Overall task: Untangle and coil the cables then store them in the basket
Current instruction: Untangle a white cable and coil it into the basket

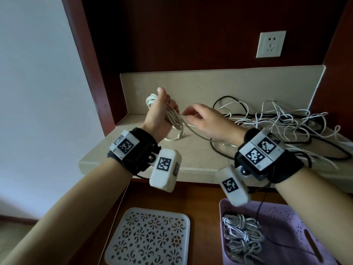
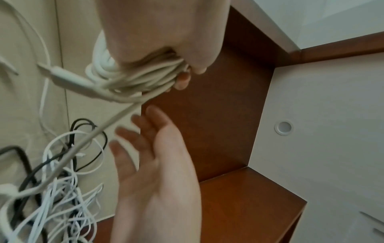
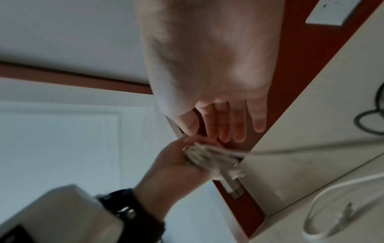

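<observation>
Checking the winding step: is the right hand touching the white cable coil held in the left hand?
Apart. The left wrist view shows the right hand open, with clear space between its fingertips and the white cable coil gripped by the left hand.

I see a white cable [image 1: 172, 116] partly wound into a coil, its free end trailing down to the shelf [image 1: 193, 155]. A tangle of white and black cables [image 1: 282, 121] sprawls along the shelf's back right. Grey coiled cables [image 1: 241, 236] lie in the purple basket [image 1: 298, 222], against its left wall.
</observation>
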`<state>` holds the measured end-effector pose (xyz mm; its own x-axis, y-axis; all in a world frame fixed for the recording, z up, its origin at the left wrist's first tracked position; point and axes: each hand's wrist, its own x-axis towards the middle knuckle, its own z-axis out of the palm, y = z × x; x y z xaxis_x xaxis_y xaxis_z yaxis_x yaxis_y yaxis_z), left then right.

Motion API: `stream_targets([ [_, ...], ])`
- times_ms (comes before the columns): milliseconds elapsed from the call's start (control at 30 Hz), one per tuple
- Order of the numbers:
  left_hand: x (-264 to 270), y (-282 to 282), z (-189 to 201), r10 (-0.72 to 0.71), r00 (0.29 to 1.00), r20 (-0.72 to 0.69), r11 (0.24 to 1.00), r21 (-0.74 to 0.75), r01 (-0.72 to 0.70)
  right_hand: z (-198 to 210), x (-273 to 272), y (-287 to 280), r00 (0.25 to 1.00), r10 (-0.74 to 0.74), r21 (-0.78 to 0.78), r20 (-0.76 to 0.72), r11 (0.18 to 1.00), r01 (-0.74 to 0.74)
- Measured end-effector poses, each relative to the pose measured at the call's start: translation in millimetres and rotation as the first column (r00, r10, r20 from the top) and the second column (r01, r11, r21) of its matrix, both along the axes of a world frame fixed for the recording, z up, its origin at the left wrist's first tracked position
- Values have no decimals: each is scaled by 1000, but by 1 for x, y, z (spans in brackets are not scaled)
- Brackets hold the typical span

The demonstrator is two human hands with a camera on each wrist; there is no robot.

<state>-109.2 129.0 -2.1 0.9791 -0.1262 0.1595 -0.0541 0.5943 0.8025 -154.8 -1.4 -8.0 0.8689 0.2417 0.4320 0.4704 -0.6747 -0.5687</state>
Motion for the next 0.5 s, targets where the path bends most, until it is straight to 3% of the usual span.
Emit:
stream_targets([
  [100, -11, -11, -5, -109, 994, -3, 993, 51, 109, -2, 0, 16, 998, -12, -17, 56, 1000, 13],
  [300, -17, -24, -4, -100, 987, -123, 984, 133, 116, -19, 5, 14, 972, -82, -179, 218, 976, 123],
  [500, -19, -26, -3, -288, 931, -226, 923, 192, 332, -23, 8, 3, 981, -181, -96, 72, 978, 188],
])
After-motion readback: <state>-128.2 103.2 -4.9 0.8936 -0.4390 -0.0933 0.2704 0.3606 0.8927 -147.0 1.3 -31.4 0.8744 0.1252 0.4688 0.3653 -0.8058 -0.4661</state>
